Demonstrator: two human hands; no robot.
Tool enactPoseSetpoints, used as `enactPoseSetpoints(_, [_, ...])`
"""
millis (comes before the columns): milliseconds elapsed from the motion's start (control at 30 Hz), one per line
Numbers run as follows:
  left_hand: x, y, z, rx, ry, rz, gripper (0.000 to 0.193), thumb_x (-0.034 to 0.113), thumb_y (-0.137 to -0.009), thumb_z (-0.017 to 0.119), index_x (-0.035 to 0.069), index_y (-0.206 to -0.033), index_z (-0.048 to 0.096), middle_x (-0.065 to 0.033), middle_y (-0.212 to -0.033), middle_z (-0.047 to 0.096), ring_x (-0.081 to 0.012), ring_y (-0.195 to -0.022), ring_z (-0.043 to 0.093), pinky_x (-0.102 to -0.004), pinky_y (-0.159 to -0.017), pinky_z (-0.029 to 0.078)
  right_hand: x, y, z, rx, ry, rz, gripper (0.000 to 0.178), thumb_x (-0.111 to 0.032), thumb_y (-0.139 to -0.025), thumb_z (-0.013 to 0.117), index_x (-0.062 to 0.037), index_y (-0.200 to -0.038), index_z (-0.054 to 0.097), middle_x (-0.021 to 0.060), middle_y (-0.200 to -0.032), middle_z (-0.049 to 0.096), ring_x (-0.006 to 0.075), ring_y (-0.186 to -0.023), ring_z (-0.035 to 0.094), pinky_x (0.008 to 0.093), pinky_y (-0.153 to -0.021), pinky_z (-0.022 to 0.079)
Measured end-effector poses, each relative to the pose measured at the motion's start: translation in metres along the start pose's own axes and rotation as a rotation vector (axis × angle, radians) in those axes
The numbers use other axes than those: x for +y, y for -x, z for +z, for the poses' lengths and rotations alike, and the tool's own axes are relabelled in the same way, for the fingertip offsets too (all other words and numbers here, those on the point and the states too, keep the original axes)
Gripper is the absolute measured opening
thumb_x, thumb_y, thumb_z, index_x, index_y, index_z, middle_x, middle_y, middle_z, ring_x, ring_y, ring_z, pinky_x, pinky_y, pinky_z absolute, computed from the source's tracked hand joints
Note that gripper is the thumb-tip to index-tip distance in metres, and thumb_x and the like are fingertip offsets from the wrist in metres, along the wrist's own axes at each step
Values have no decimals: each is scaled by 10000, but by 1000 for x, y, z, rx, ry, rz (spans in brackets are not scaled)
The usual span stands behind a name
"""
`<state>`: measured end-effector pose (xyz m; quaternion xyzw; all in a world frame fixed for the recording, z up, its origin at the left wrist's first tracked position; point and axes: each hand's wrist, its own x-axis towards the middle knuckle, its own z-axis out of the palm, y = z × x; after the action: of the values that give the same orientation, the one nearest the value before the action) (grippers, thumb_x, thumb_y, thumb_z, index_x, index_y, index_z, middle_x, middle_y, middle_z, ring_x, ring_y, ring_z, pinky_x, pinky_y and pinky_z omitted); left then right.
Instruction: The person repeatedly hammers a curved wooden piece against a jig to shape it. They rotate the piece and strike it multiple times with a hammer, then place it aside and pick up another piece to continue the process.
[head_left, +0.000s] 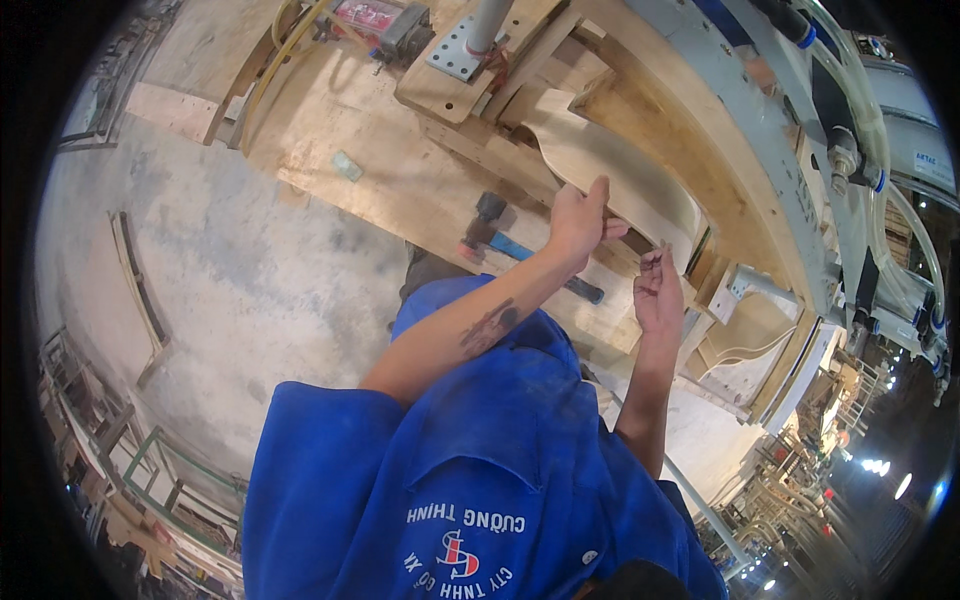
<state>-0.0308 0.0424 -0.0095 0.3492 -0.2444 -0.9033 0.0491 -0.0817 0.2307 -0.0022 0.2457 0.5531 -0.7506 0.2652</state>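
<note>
A pale curved plywood panel [615, 160] lies in a wooden press form [665, 125] in front of me. My left hand [580, 228] is at the panel's near edge, thumb raised and apart from the fingers, which point to the right. Whether it touches the panel I cannot tell. To its right, my right hand [658, 290] is held up near the panel's right end, fingertips drawn together. Anything between them is too small to make out. Below and left of my left hand, a hammer [512, 247] with a dark head and blue handle rests on the wooden table.
A metal post on a perforated plate [455, 60] stands at the form's far left. The grey press frame [790, 190] with hoses [880, 190] runs along the right. A small pale block [346, 166] sits on the plywood tabletop [390, 195]. More curved wood [745, 335] is at lower right.
</note>
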Motion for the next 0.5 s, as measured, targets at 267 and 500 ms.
enactPoseSetpoints(267, [-3, -3, -5, 12, -70, -64, 399, 329, -1014, 564, -30, -1179, 504, -147, -1063, 626, -266, -811, 717, -331, -645, 607, 7, -1, -2, -27, -36, -57, 241, -259, -989, 660, -51, -1107, 624, -3, -881, 638, 61, -805, 611, 156, -524, 356])
enactPoseSetpoints(500, [54, 24, -22, -172, -596, -160, 421, 380, -1024, 516, -27, -958, 602, -115, -758, 691, -259, -706, 740, -348, -538, 573, 9, 0, -1, -14, -90, -35, 221, -184, -995, 642, -43, -1157, 592, 3, -897, 631, 63, -810, 613, 133, -515, 440])
